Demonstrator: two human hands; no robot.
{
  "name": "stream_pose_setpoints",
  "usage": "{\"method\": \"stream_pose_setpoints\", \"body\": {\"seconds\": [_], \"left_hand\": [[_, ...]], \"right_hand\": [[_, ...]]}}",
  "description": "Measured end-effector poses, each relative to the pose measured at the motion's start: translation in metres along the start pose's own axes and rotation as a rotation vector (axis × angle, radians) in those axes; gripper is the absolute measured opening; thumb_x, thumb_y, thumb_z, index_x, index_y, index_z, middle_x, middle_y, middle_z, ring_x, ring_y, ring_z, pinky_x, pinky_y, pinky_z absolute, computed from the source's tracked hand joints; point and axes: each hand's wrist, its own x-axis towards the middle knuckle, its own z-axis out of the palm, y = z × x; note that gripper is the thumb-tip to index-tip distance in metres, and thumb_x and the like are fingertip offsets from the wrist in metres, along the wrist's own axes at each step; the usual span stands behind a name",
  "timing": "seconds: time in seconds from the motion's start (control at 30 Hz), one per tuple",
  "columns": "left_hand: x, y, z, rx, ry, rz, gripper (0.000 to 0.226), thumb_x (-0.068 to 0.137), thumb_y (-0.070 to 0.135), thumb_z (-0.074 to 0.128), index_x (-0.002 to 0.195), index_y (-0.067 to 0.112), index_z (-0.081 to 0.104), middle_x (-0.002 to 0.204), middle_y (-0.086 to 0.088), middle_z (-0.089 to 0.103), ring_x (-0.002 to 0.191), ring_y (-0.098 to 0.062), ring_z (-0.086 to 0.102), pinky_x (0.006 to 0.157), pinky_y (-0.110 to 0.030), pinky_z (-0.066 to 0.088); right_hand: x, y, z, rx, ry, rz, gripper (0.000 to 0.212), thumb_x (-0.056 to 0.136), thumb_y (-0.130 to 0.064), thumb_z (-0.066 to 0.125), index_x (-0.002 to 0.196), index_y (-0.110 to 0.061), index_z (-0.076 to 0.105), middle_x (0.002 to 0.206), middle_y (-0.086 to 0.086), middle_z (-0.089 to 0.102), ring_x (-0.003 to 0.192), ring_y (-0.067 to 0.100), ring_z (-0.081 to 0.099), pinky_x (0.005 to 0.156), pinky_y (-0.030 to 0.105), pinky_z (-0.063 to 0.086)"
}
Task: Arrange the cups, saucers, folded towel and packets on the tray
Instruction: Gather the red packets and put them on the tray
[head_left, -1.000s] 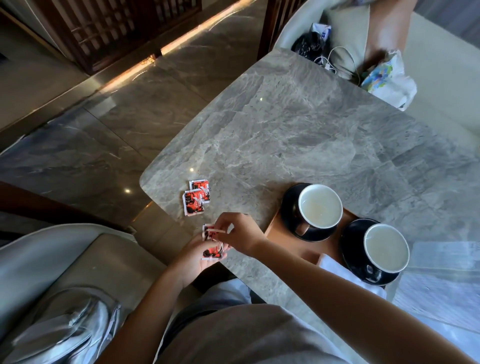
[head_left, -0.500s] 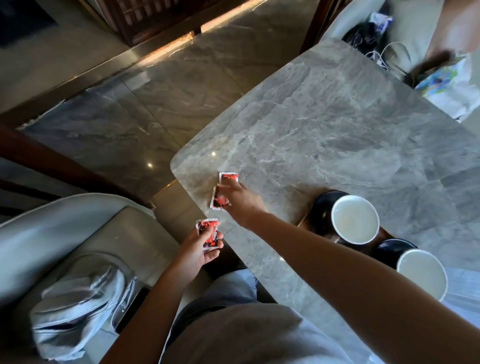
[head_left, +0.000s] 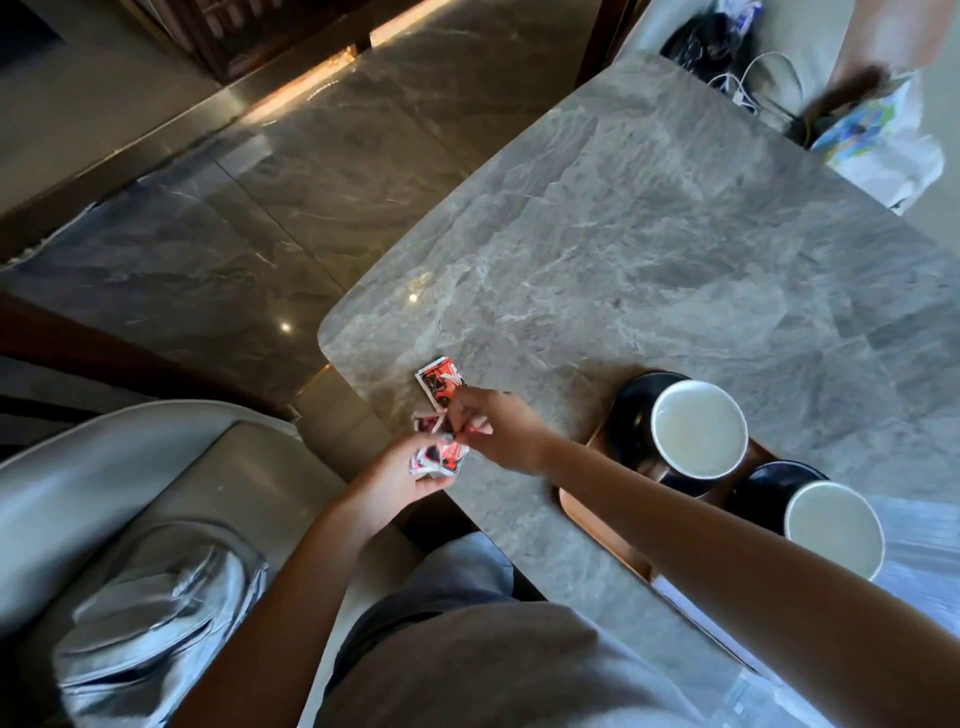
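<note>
The left hand (head_left: 405, 470) stays at the near edge of the table (head_left: 649, 249), its fingers curled around a bundle (head_left: 441, 461) of packets. Half a second ago the right hand (head_left: 498, 428) lay stretched over two packets by the left corner. Now it is drawn back against the left hand and pinches a packet (head_left: 427, 423) in its fingertips, forearm crossing the body. One loose packet (head_left: 437, 382) remains flat near that corner. Farther right, on the tray (head_left: 587, 512) at the near edge, both cups (head_left: 698, 428) stand on black saucers (head_left: 631, 410).
</note>
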Motion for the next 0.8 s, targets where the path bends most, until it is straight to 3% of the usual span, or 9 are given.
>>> {"method": "stream_pose_setpoints", "body": {"seconds": [0.1, 0.2, 0.3, 0.37, 0.43, 0.5, 0.63, 0.7, 0.8], "left_hand": [[-0.005, -0.006, 0.007, 0.084, -0.036, 0.009, 0.023, 0.087, -0.009, 0.047, 0.087, 0.007, 0.063, 0.075, -0.008, 0.073, 0.067, -0.019, 0.072, 0.066, -0.031, 0.060], [-0.009, -0.006, 0.005, 0.101, -0.008, 0.054, 0.030, 0.089, -0.010, 0.040, 0.093, 0.013, 0.060, 0.074, -0.003, 0.074, 0.069, -0.016, 0.072, 0.067, -0.029, 0.059], [-0.015, -0.008, 0.001, 0.050, 0.027, 0.023, 0.035, 0.089, -0.010, 0.036, 0.100, 0.014, 0.060, 0.082, -0.004, 0.071, 0.072, -0.017, 0.070, 0.062, -0.027, 0.059], [-0.019, -0.011, -0.001, 0.027, 0.042, 0.007, 0.032, 0.092, -0.007, 0.038, 0.101, 0.015, 0.059, 0.080, -0.003, 0.072, 0.071, -0.016, 0.070, 0.058, -0.026, 0.058], [-0.022, -0.013, -0.005, -0.001, 0.034, 0.004, 0.028, 0.093, -0.003, 0.041, 0.100, 0.016, 0.058, 0.073, 0.002, 0.074, 0.068, -0.013, 0.072, 0.055, -0.023, 0.057], [-0.024, -0.015, -0.008, -0.030, 0.030, 0.006, 0.026, 0.094, -0.001, 0.042, 0.100, 0.017, 0.059, 0.072, 0.004, 0.074, 0.068, -0.012, 0.071, 0.055, -0.022, 0.057], [-0.025, -0.018, -0.006, -0.034, 0.024, -0.005, 0.023, 0.093, -0.001, 0.044, 0.097, 0.016, 0.060, 0.078, -0.001, 0.070, 0.076, -0.018, 0.067, 0.056, -0.024, 0.057], [-0.023, -0.019, 0.000, 0.013, 0.036, -0.014, 0.020, 0.093, 0.000, 0.044, 0.094, 0.014, 0.059, 0.080, -0.004, 0.069, 0.076, -0.020, 0.064, 0.054, -0.025, 0.057], [-0.018, -0.017, 0.010, 0.033, 0.041, -0.064, 0.015, 0.092, 0.008, 0.044, 0.096, 0.008, 0.058, 0.072, -0.005, 0.071, 0.069, -0.021, 0.065, 0.054, -0.027, 0.057]], "right_hand": [[0.004, -0.010, 0.011, 0.019, -0.045, -0.046, 0.024, 0.075, 0.006, 0.055, 0.088, -0.013, 0.061, 0.078, -0.017, 0.053, 0.078, 0.010, 0.054, 0.068, 0.020, 0.044], [0.024, -0.013, 0.012, 0.086, 0.097, -0.004, 0.036, 0.078, 0.010, 0.048, 0.102, -0.012, 0.064, 0.092, -0.010, 0.056, 0.088, 0.016, 0.053, 0.074, 0.017, 0.045], [0.051, -0.006, 0.009, -0.206, 0.111, 0.051, 0.047, 0.088, -0.005, 0.049, 0.131, -0.024, 0.050, 0.138, -0.001, 0.046, 0.123, 0.024, 0.039, 0.102, 0.038, 0.038], [0.058, 0.002, 0.012, -0.427, 0.048, 0.072, 0.060, 0.087, -0.007, 0.052, 0.140, -0.030, 0.036, 0.148, -0.006, 0.033, 0.132, 0.023, 0.029, 0.106, 0.043, 0.034], [0.057, 0.009, 0.017, -0.546, 0.060, 0.054, 0.070, 0.083, -0.006, 0.059, 0.142, -0.031, 0.033, 0.143, -0.002, 0.033, 0.129, 0.025, 0.029, 0.104, 0.042, 0.035], [0.052, 0.015, 0.018, -0.476, 0.123, 0.093, 0.069, 0.079, -0.007, 0.065, 0.138, -0.030, 0.039, 0.133, 0.004, 0.038, 0.122, 0.027, 0.033, 0.099, 0.042, 0.038], [0.029, 0.034, 0.009, -0.277, 0.215, 0.203, 0.040, 0.082, -0.011, 0.062, 0.120, -0.020, 0.056, 0.120, 0.009, 0.046, 0.116, 0.028, 0.039, 0.091, 0.043, 0.046], [0.012, 0.044, 0.004, -0.132, 0.272, 0.223, 0.029, 0.087, -0.008, 0.054, 0.113, -0.015, 0.064, 0.116, 0.010, 0.058, 0.111, 0.028, 0.049, 0.089, 0.037, 0.045], [-0.012, 0.045, -0.003, 0.118, 0.370, 0.187, 0.020, 0.088, -0.003, 0.055, 0.098, -0.007, 0.071, 0.094, 0.006, 0.071, 0.082, 0.017, 0.060, 0.075, 0.025, 0.041]]}}
